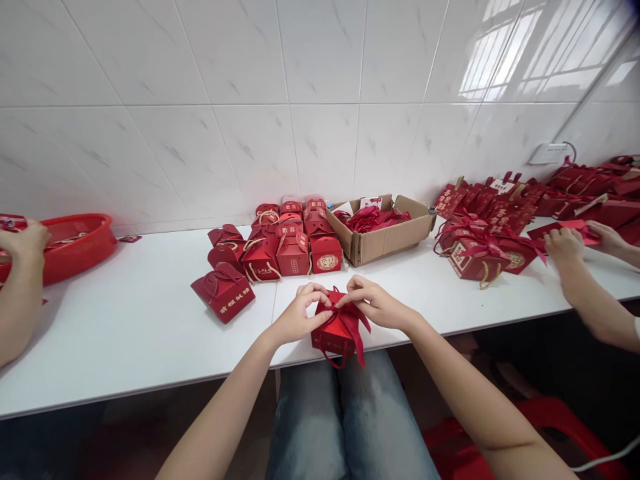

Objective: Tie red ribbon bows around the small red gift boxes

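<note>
Pinching one ribbon (361,331), left hand (297,316), right hand (379,304); one box (336,327), surface's (125,320) near edge; knot (335,309) unclear to me.

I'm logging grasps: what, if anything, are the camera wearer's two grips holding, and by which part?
The left grip and right grip both pinch the ribbon near its knot, on top of the box.

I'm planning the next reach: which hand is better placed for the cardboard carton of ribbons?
Probably the right hand: it is nearer the cardboard carton, while the left hand is farther off. Both have fingers at the ribbon on the small red box.
</note>
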`<state>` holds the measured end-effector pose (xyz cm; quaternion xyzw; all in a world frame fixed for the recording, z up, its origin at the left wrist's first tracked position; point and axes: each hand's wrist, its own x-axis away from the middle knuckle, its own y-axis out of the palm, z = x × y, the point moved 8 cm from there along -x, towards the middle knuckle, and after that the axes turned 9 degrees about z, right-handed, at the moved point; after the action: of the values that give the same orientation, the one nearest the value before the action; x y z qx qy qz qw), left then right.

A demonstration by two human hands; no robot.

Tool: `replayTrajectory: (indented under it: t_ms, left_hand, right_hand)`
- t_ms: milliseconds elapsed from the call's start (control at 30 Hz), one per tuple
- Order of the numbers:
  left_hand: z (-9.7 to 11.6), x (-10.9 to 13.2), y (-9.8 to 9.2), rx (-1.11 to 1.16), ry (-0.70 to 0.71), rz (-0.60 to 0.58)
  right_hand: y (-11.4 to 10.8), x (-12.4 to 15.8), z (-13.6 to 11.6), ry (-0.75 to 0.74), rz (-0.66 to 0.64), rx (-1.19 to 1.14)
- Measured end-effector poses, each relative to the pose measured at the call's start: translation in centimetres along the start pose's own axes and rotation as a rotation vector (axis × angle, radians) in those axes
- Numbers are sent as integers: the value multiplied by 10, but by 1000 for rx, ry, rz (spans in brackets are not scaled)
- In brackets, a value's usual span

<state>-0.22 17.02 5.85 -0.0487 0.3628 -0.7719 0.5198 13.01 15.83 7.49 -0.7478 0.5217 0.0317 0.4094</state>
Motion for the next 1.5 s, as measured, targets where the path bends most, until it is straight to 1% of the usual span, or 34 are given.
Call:
replayTrajectory:
  t_ms: [267,433,567,633,767,900,1033,1133,1300,1400,1500]
  left_hand:
    - [-2,0,1,-14,-43,10]
    - [3,-1,-1,-53,-26,23]
    - [6,-3,-4,-54,-1,62]
    - [4,-4,-6,-66,-8,89]
    - [-2,-5,-15,-140,-33,198]
    - [-8,-5,-21,-195,-89,265]
    - [-15,-5,-22,-222,-131,303]
    - [-18,-5,-20,-194,-135,288]
    - [-13,-6,-8,-127,-128,161]
    - [-7,-7,-3,-123,-104,110]
    - [-2,-7,-1,-97,-64,91]
  right_hand:
    - [5,4,4,14,-56,25]
    - [4,4,0,-21,-40,22]
    - [4,6,3,-21,-26,40]
    - [6,8,7,7,-55,60]
    - [11,10,11,62,-131,118]
    - [14,12,7,89,-172,171]
    - [16,13,2,74,-198,184]
    - [12,13,2,60,-138,168]
    - [-3,10,2,9,71,81]
    - [-6,9,2,24,127,59]
    - [-9,9,5,78,168,72]
